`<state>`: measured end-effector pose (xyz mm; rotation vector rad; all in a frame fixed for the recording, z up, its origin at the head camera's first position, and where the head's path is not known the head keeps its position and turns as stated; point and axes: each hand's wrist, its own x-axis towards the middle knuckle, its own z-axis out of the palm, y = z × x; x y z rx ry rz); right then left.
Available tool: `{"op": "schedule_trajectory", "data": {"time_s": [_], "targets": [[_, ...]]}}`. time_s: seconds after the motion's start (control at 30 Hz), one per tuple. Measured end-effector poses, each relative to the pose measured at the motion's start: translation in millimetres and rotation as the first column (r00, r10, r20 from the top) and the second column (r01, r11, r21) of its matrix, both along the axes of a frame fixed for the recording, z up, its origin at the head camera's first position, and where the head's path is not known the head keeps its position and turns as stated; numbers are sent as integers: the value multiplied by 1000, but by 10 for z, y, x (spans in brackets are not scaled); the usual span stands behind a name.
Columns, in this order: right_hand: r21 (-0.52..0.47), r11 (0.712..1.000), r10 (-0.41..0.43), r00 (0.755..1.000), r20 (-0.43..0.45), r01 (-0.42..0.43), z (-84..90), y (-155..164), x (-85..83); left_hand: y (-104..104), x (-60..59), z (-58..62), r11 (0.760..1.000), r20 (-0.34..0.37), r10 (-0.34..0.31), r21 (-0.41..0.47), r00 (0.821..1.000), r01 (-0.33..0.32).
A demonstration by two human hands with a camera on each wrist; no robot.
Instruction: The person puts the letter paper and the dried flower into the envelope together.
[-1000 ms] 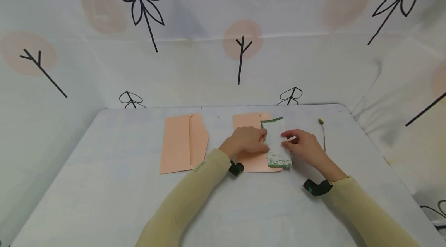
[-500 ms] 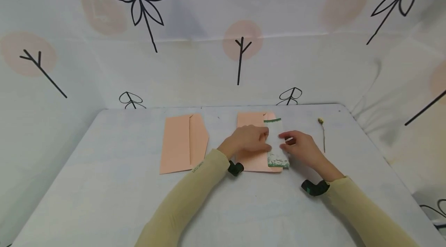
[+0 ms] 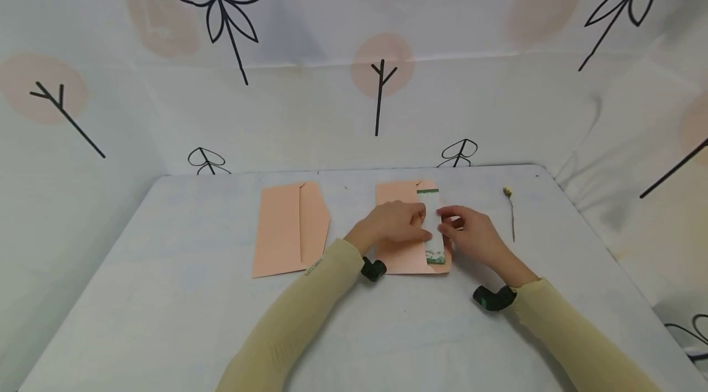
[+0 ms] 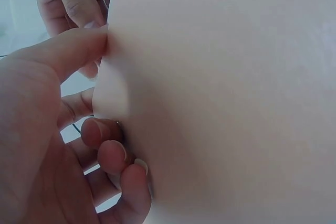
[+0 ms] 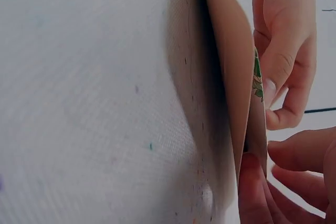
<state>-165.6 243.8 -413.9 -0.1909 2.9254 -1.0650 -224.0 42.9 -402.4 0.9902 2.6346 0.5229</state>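
Observation:
A white card with green edging (image 3: 434, 226) lies partly inside the peach envelope (image 3: 399, 260), its right strip showing past the envelope's mouth over the flap. My left hand (image 3: 394, 221) pinches the envelope's open edge, thumb on one face and fingers bent behind, as the left wrist view shows. At the card's right edge, my right hand (image 3: 474, 235) grips it between thumb and fingers. In the right wrist view the card's leafy print (image 5: 257, 80) peeks out beside the envelope flap (image 5: 231, 56).
A second peach envelope (image 3: 279, 229) with its pointed flap unfolded lies to the left on the white table (image 3: 166, 306). Right of my hands is a dried yellow flower on a thin stem (image 3: 508, 193). A printed cloth (image 3: 310, 109) hangs behind the table.
The card has slid left into the envelope, so a narrower strip of it shows. My right hand moved left with it; the left hand stayed nearly in place.

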Motion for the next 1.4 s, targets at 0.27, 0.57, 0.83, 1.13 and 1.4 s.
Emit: {"op": "schedule_trajectory", "data": {"time_s": [0.27, 0.57, 0.83, 1.13, 1.4], "targets": [[-61, 998, -12, 999, -41, 9, 2, 18, 1, -18, 4, -7, 999, 39, -1, 44, 999, -1], [-78, 997, 12, 999, -50, -16, -22, -50, -25, -34, -22, -25, 998, 42, 1, 67, 999, -4], [-108, 993, 39, 999, -33, -43, -54, -94, -22, -39, -8, -7, 998, 48, -7, 63, 999, 4], [-113, 992, 49, 999, -2, -49, -87, -123, -33, -49, 0, -17, 998, 36, -9, 63, 999, 7], [-173, 982, 75, 997, 20, -70, -107, -109, -27, -46, -5, -35, 997, 38, -8, 71, 999, 5]]}}
